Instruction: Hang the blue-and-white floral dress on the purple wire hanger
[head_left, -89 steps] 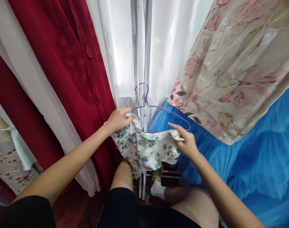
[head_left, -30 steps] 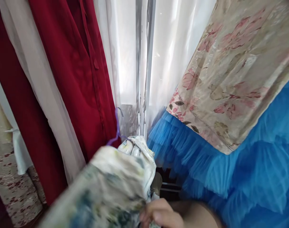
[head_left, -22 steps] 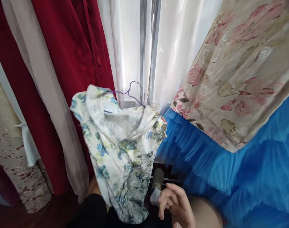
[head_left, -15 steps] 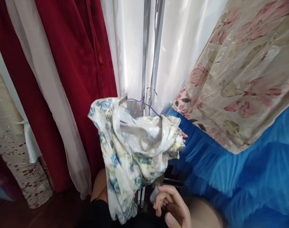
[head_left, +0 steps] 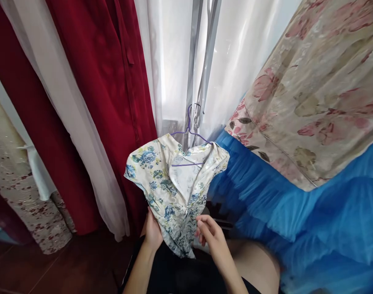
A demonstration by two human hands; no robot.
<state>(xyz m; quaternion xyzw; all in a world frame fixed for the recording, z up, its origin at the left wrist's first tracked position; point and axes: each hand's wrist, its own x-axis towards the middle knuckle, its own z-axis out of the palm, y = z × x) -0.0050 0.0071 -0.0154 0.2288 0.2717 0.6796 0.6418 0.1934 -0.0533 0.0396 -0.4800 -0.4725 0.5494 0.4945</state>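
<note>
A white blouse (head_left: 165,185) with a blue floral print and cap sleeves hangs in front of me, its neck open at the front. The purple hanger (head_left: 189,130) inside it has its hook up against a metal rack post. At the blouse's lower left side, my left hand (head_left: 154,232) holds the cloth, its fingers partly hidden behind it. My right hand (head_left: 211,236) is closed at the lower right edge, thumb and fingers pinching the fabric. The blouse's lower end bunches between both hands, over my lap.
Long red garments (head_left: 82,81) and a pale sheer strip (head_left: 91,163) hang at left. White cloth (head_left: 235,53) hangs behind the metal post (head_left: 194,53). At right hang a pink floral garment (head_left: 315,106) and blue tulle (head_left: 272,204). Dark tiles (head_left: 61,269) show lower left.
The blouse has turned to show its open front and straightened out. The hanger's hook has come upright by the post. Both hands have come to the blouse's sides; the right was loose below it.
</note>
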